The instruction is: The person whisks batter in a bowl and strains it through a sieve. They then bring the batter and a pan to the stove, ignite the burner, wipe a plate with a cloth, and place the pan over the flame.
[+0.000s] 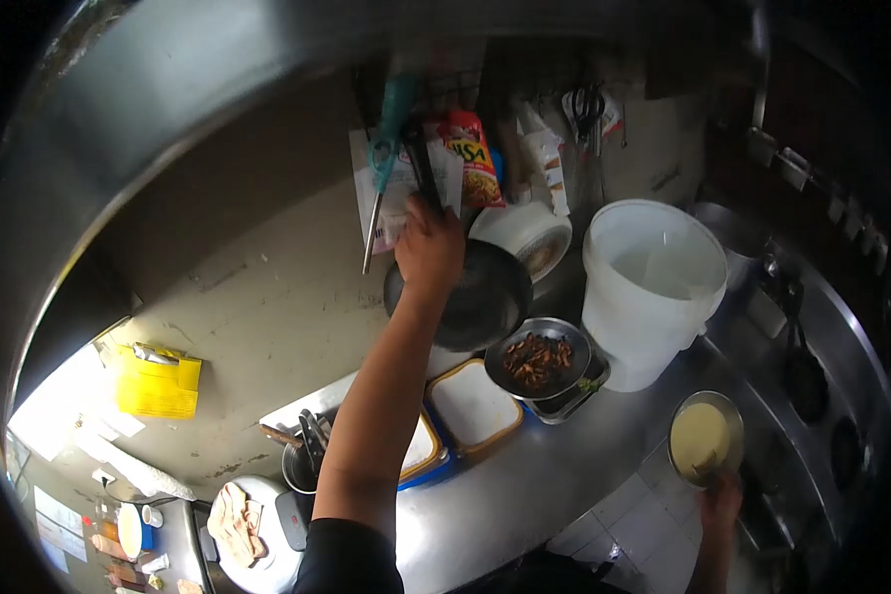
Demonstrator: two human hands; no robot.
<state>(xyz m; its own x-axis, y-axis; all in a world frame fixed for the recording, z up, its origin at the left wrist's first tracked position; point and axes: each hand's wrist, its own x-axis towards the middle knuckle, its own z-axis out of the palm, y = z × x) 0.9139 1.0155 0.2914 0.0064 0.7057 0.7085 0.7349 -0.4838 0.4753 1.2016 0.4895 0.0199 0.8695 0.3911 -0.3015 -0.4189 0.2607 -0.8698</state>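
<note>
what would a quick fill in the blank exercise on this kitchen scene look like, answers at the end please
1. The left hand grips the dark pan by its ____.
2. The right hand holds a metal bowl whose mixture is pale ____ in colour.
3. In the picture, the bowl of brown pieces sits between the dark pan and a large white ____.

Missing words: handle; yellow; bucket.
</note>
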